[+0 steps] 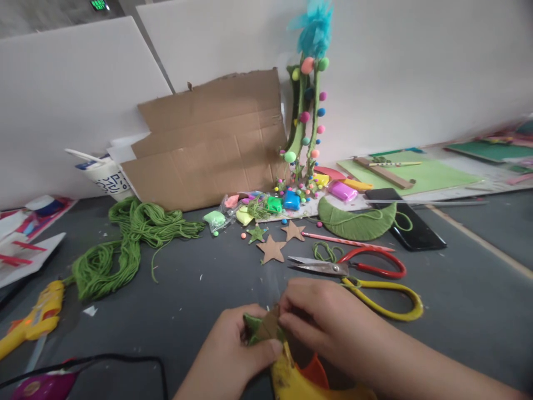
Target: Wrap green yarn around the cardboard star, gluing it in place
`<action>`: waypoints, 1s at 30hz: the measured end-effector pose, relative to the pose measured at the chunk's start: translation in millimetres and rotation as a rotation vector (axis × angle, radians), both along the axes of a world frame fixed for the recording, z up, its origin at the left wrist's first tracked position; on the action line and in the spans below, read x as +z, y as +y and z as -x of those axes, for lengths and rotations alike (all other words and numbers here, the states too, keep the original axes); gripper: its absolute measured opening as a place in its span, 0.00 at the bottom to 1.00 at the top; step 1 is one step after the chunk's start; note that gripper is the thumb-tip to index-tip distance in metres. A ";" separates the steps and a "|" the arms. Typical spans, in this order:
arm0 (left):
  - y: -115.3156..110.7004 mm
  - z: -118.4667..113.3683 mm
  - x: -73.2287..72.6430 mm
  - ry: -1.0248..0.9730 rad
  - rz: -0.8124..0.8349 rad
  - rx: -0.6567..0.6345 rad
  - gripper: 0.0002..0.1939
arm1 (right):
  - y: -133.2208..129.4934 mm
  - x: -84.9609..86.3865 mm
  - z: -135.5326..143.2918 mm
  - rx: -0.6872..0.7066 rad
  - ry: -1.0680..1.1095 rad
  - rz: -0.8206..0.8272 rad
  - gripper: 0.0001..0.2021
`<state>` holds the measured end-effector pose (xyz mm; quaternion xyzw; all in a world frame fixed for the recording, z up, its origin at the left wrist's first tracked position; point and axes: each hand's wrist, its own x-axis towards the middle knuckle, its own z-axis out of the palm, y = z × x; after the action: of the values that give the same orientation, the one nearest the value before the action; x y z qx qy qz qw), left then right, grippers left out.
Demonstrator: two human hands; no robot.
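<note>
My left hand (pixel 237 347) is closed on a small cardboard star (pixel 267 328) partly wrapped in green yarn, its thumb lying across the star's front. The fingers of my right hand (pixel 318 311) pinch together at the star's upper right edge; any yarn between them is too small to make out. Beyond my hands lie two bare cardboard stars, the larger one (pixel 272 249) nearer, and a green-wrapped star (pixel 257 234). Scissors (pixel 337 268) with one red and one yellow handle rest open just past my right hand.
Green yarn (pixel 135 239) is heaped at the left, with a yellow glue gun (pixel 41 316) and a black cable (pixel 125 358) nearer. A decorated stand (pixel 306 122) and cardboard (pixel 208 147) rise behind. A green crescent (pixel 356 222) and phone (pixel 410 228) lie right. Something yellow (pixel 300 380) is below my hands.
</note>
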<state>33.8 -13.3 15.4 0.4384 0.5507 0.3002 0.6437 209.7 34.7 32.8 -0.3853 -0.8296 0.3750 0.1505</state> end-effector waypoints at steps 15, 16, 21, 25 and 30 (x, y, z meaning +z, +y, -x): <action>0.2 -2.6 6.4 0.036 -0.064 0.209 0.02 | -12.1 2.0 4.6 -0.137 0.066 -0.031 0.06; 0.0 -2.4 5.9 0.050 -0.076 0.187 0.02 | -11.7 2.2 4.6 -0.150 0.082 -0.011 0.06; 0.8 -1.7 8.5 0.096 -0.164 0.090 0.06 | -6.4 1.3 5.6 -0.236 0.189 0.221 0.07; 1.2 -1.5 10.9 0.092 -0.157 0.091 0.07 | -3.7 -1.4 7.2 -0.266 0.301 0.474 0.06; -0.2 -2.7 9.1 0.047 -0.139 0.183 0.06 | -5.7 -0.7 8.7 -0.246 0.263 0.432 0.06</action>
<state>36.5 -13.5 24.5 0.4368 0.5812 0.3851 0.5685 201.0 28.9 32.2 -0.4544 -0.6507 0.5688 0.2156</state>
